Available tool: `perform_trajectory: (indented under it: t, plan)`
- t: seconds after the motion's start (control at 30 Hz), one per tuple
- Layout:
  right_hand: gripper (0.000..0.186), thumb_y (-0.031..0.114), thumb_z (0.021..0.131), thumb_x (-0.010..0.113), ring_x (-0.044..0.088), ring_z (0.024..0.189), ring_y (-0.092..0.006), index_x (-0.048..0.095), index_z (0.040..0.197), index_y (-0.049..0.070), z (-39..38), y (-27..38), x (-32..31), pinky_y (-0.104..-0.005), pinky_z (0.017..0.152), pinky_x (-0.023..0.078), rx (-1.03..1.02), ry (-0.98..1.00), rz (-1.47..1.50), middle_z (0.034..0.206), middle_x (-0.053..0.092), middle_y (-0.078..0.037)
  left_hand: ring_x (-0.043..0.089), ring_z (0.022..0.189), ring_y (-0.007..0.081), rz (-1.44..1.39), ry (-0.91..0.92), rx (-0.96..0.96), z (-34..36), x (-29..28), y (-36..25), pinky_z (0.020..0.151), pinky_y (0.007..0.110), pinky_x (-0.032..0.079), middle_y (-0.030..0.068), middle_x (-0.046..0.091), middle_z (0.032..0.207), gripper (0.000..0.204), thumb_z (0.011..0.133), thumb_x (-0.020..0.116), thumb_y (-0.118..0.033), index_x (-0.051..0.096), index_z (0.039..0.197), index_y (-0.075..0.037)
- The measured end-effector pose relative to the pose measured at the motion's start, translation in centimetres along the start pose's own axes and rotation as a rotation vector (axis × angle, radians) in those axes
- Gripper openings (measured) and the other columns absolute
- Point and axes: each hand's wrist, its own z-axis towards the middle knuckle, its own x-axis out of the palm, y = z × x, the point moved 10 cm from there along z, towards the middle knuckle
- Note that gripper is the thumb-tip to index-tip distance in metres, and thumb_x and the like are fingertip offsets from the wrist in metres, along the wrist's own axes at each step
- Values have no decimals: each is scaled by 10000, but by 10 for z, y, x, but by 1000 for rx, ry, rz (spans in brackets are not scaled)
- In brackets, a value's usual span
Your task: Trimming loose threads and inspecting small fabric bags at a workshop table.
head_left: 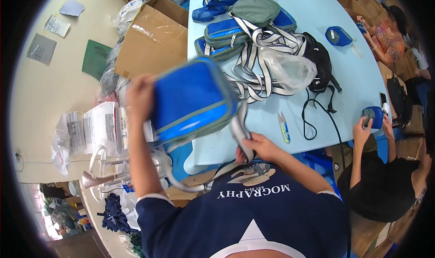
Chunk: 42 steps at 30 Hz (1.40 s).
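Note:
My left hand [141, 97] grips one side of a blue bag [188, 99] with grey-green trim. The bag is lifted over the table's near left edge and looks a little smeared by motion. Closed around the bag's grey webbing strap [240, 124] is my right hand [259, 148], low and close to my chest. Part of the strap loops down below the bag. On the table, past the held bag, several similar blue and green bags [224, 33] are piled with black-and-white straps [251, 79] heaped beside them.
Yellow-handled thread snips [284, 129] lie on the pale blue table [267, 117] by a black cord [312, 117]. A clear plastic bag [290, 70] and a black bag [321, 63] are farther back. Cardboard box [152, 43] stands left. Two people sit right, one handling a blue pouch [375, 116].

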Motion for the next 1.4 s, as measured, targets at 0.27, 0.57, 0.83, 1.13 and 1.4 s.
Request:
perform_trajectory:
  t: [0.27,0.57,0.83,1.13,1.4]
  plan:
    - [244,174,831,479,625,693,-287,549,858,-59,30,-29,-175,-398,588,475,5,-744,-975,728,607,-200,568,759,337,-34,-98,58,27,234,44,693,413,446,145,602,768,119,774,597,-148,629,744,-37]
    - [296,243,823,490,561,826,-454,547,898,-37,31,52,-219,-504,734,441,32,-1027,-1285,838,587,-293,561,820,324,-253,-269,34,83,224,50,744,396,434,134,601,824,99,741,642,-110,616,801,-35]
    - [274,108,801,511,550,959,-387,552,1055,11,-16,81,-115,-439,808,440,-513,-1026,-1695,999,591,-194,552,990,328,-104,31,348,-133,131,58,838,425,422,120,600,952,195,707,607,-7,587,892,-64]
    - [356,80,705,527,465,1137,-260,568,1059,84,-27,-73,-18,-437,985,323,-592,193,-1982,1115,537,-99,352,1258,268,141,643,547,-319,189,19,1035,456,260,103,452,1262,377,706,542,-30,506,1076,-94]
    - [338,82,668,583,524,1042,-255,591,1006,73,-14,-46,-34,-383,895,400,-500,155,-1747,976,581,-96,567,776,229,-8,693,375,-278,161,37,829,357,404,59,580,715,210,812,547,-231,534,977,-103]
